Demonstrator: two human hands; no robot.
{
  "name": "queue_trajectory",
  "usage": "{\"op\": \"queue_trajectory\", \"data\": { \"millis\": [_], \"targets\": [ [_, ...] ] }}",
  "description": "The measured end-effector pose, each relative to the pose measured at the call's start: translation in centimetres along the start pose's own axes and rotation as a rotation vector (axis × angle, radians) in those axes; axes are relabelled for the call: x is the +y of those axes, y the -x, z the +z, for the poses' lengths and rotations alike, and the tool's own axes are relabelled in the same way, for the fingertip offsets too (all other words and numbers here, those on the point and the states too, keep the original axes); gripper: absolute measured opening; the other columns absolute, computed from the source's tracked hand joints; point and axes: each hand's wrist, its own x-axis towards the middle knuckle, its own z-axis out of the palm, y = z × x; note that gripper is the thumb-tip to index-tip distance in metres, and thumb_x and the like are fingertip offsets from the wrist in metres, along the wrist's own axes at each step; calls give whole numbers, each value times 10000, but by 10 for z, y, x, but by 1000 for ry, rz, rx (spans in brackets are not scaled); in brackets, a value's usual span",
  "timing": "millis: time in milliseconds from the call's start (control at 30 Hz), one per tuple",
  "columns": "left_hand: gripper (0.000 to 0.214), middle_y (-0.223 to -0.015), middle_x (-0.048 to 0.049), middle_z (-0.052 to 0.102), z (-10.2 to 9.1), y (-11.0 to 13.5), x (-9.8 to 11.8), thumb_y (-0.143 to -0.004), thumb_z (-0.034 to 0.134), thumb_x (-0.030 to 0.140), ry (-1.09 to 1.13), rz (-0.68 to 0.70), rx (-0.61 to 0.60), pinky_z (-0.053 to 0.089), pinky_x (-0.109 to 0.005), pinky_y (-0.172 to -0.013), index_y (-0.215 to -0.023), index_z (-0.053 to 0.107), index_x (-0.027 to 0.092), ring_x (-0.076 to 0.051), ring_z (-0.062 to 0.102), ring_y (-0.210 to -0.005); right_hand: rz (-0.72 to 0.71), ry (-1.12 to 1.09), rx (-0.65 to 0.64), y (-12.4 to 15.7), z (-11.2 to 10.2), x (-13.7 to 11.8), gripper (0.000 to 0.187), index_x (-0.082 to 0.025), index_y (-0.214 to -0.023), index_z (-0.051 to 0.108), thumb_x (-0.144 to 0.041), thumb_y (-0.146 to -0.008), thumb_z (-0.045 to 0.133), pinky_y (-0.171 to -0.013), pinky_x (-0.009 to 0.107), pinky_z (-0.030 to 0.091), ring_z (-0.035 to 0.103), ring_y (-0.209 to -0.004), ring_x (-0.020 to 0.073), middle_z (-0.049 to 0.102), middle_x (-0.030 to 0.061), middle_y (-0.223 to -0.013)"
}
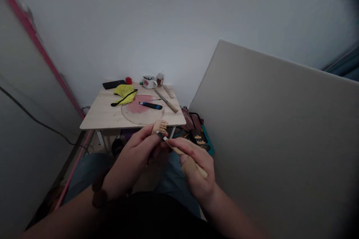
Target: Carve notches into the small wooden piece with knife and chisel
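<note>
My left hand (131,164) is closed around a small pale wooden piece (159,124), held up over my lap. My right hand (196,171) grips a carving knife (179,153) by its light wooden handle. The short blade tip rests against the wooden piece near my left thumb. Both hands meet just in front of the near edge of the small wooden table (106,114).
On the table lie a yellow cloth (125,91), a blue-handled knife (151,105), a long wooden-handled tool (166,101), a mug (148,82), a small jar (160,80), a black case (113,84) and a round clear mat (140,114). A large grey board (280,138) leans at right. Tools in a bag (196,130) sit on the floor.
</note>
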Motion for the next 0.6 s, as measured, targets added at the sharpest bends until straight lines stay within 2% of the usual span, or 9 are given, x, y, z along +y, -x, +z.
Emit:
{"op": "queue_trajectory", "data": {
  "millis": [67, 167, 267, 333, 400, 467, 600],
  "targets": [
    [218, -765, 15, 611, -1, 0, -2, -1060, 734, 437, 32, -16, -33, 416, -233, -598, -1003, 762, 228, -152, 523, -690, 81, -58, 44, 1, 2, 4, 328, -376, -1438, 857, -341, -1181, 656, -1020, 384, 707, 873, -1154, 237, 916, 37, -1285],
    [223, -754, 28, 588, -4, 1, -6, -1085, 716, 412, 41, -40, -49, 402, -225, -611, -959, 703, 229, -143, 500, -701, 182, -279, 168, 4, 8, 11, 324, -351, -1421, 865, -357, -1201, 627, -1010, 382, 719, 886, -1124, 229, 919, 55, -1300],
    [251, -721, 41, 556, -5, 2, -6, -1095, 688, 397, 38, -54, -47, 364, -226, -577, -910, 653, 232, -135, 447, -655, 159, -429, 275, 6, 11, 13, 333, -334, -1451, 845, -400, -1194, 644, -1001, 413, 737, 895, -1112, 243, 905, 80, -1357],
    [240, -723, 43, 543, -4, 2, -4, -1089, 689, 403, 59, -65, -48, 357, -229, -571, -919, 664, 234, -136, 436, -646, 123, -367, 251, 7, 10, 9, 339, -327, -1454, 845, -427, -1180, 672, -1021, 450, 741, 895, -1126, 265, 909, 88, -1337],
    [219, -744, 37, 548, -3, 3, -2, -1079, 702, 403, 80, -72, -43, 365, -232, -585, -939, 686, 236, -143, 453, -666, 95, -242, 157, 7, 6, 5, 330, -335, -1435, 859, -429, -1167, 690, -1028, 471, 743, 892, -1123, 281, 922, 79, -1278],
    [221, -753, 31, 556, -3, 3, -1, -1075, 710, 406, 76, -61, -43, 379, -237, -601, -933, 691, 238, -152, 473, -685, 79, -132, 82, 7, 2, 1, 312, -368, -1423, 866, -396, -1157, 705, -1015, 456, 743, 890, -1116, 276, 927, 52, -1245],
    [245, -720, 30, 546, -5, 2, 0, -1079, 676, 382, 36, -12, -54, 390, -253, -598, -879, 673, 240, -160, 466, -661, 60, -47, 44, 4, -4, -2, 353, -404, -1461, 840, -315, -1140, 726, -993, 415, 733, 879, -1131, 251, 918, 23, -1278]
  ]
}}
